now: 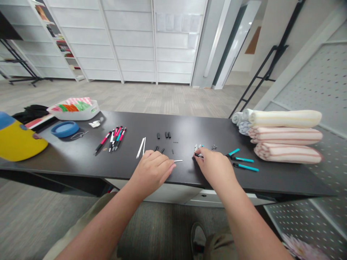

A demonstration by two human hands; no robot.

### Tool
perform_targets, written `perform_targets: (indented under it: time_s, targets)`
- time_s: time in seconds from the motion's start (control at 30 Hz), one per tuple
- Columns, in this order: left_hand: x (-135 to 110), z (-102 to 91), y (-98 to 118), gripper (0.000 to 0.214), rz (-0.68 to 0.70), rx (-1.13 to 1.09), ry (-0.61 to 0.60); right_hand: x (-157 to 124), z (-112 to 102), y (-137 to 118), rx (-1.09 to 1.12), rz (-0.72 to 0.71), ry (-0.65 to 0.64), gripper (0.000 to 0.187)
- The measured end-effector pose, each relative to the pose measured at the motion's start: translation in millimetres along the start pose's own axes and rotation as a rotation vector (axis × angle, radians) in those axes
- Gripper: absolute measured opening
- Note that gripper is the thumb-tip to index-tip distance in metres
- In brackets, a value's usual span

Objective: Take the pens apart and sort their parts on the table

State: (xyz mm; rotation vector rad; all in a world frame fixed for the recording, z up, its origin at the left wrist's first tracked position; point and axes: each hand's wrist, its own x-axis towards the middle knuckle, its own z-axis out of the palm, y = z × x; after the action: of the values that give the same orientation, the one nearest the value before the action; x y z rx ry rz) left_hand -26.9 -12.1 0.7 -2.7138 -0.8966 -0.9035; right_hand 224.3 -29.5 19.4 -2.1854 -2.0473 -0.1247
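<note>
The left hand (154, 168) of the person is closed lightly, and it pinches, as I see, a thin white stick (178, 160), whose end shows beyond the thumb. The right hand (217, 168) grasps a small black piece (198, 155) with the fingertips, probably because such a little part needs a fine grip. Both hands are low over the dark table (141, 124), so the parts are near.

Around them the pen parts lie in groups, perhaps that each kind is easily found: white rods (140, 148), black sleeves (158, 135), small metallic pieces (214, 147), and to the right the teal barrels (245, 167). Some whole-looking pens (118, 138) lie together on the left, apart from the loose parts, maybe to avoid mixing.

Farther are rolled towels (287, 135), stacked at the right, and a white basket (94, 108) at the left. I can read no brand, label or writing anywhere.
</note>
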Motion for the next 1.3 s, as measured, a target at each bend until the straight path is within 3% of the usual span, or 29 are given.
perform_targets:
  time_s: [0.4,0.6,0.77,1.13,1.3]
  targets:
    - [2,-2.9,1,0.013,-0.001,0.021,-0.031,1,-4,-2,-0.013,0.025,-0.048,0.020]
    - [1,-1.5,0,0.013,-0.007,0.010,-0.014,0,-10,18,0.007,0.075,0.038,0.031]
    - [2,-2.2,1,0.013,-0.003,0.012,-0.011,0,-11,31,0.004,0.107,-0.005,0.033]
    - [2,-2.7,1,0.012,-0.002,0.018,-0.006,6,-1,22,-0.022,0.109,-0.046,0.031]
    - [2,-1.1,-1,0.013,-0.079,0.006,-0.028,5,-3,20,-0.019,0.137,-0.026,0.030]
